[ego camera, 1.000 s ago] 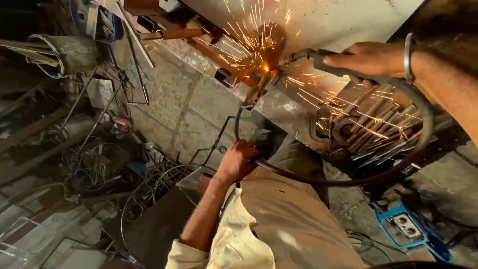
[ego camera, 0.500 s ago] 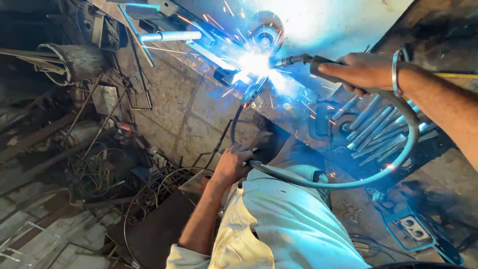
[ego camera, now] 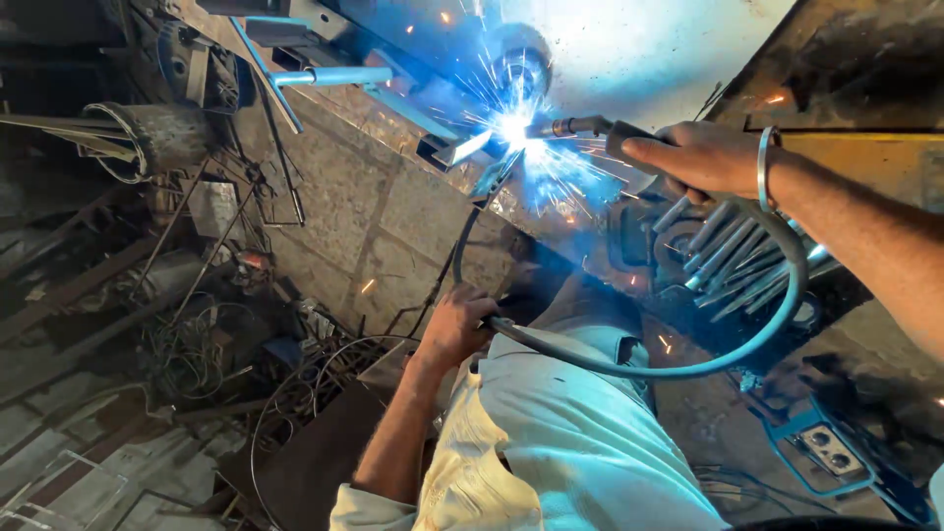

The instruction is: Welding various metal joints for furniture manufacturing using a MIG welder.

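My right hand, a metal bangle on its wrist, grips a welding torch at the upper right. The torch tip touches a metal frame piece, where a bright blue-white arc throws sparks. The torch's hose loops down and back across my lap. My left hand is closed on the handle of a dark shield-like plate, right beside the hose end. My pale trousers fill the bottom middle.
A bundle of metal rods lies under my right hand. A blue socket box sits on the floor at the lower right. Scrap metal and tangled wire crowd the left. Stone slabs lie below the frame.
Orange sparks have given way to a bright blue-white arc. My right hand has held the torch at the same joint, and my left hand has stayed closed on the dark plate.
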